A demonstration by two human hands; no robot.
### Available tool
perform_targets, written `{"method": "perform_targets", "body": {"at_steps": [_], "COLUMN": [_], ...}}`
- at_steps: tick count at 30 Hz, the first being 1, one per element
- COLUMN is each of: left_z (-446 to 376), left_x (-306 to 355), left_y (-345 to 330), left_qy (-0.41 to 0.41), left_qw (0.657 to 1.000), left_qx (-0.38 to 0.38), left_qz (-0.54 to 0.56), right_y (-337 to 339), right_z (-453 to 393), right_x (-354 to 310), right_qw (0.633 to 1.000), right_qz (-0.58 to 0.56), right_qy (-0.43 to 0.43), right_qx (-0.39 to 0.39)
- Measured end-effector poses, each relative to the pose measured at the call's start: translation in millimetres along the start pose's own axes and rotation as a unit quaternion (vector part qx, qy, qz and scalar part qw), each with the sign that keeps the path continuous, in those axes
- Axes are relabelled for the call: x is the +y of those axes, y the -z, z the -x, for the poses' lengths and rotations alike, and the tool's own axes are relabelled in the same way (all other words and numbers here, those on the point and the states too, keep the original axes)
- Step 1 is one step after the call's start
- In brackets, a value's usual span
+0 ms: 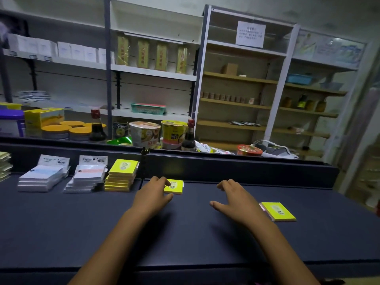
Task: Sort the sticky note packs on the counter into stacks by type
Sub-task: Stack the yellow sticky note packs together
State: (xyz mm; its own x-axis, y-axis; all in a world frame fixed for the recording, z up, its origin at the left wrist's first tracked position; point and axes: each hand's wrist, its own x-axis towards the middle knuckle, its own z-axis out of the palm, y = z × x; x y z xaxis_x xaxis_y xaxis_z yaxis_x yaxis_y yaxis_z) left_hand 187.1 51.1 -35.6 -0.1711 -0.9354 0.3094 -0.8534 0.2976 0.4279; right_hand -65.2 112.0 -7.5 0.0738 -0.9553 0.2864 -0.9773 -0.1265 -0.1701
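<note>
On the dark counter (185, 239), three stacks line the back left: white packs with blue print (41, 178), white packs with orange print (87, 178), and yellow packs (121, 175). A single yellow pack (174, 187) lies near the back wall; my left hand (153, 194) rests on its left edge, fingers over it and thumb at its front corner. My right hand (234, 199) hovers flat over the counter with relaxed fingers, holding nothing. Another yellow pack (277, 211) lies flat just right of that hand.
A raised dark ledge (236, 167) runs along the counter's back. Behind it stand soy sauce bottles (96, 126), noodle cups (145, 133) and tins. Pale green packs (4, 165) sit at the far left edge. Shelving fills the background.
</note>
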Motion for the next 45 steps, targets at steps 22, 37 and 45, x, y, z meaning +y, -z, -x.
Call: {"method": "perform_targets", "body": {"at_steps": [22, 37, 45], "left_z": [-92, -56, -17], "left_x": [-53, 34, 116], "left_y": [-34, -24, -44], "left_qy": [0.035, 0.003, -0.032], "left_qw": [0.983, 0.942, 0.91], "left_qx": [-0.145, 0.047, 0.05], "left_qz": [0.111, 0.331, 0.41], "right_y": [-37, -12, 13], "right_z": [-97, -64, -30], "right_x": [23, 67, 130], "right_qw": [1.0, 0.997, 0.996], "right_qz": [-0.021, -0.064, -0.078], "right_qy": [0.021, 0.009, 0.009], "right_qx": [0.005, 0.034, 0.036]}}
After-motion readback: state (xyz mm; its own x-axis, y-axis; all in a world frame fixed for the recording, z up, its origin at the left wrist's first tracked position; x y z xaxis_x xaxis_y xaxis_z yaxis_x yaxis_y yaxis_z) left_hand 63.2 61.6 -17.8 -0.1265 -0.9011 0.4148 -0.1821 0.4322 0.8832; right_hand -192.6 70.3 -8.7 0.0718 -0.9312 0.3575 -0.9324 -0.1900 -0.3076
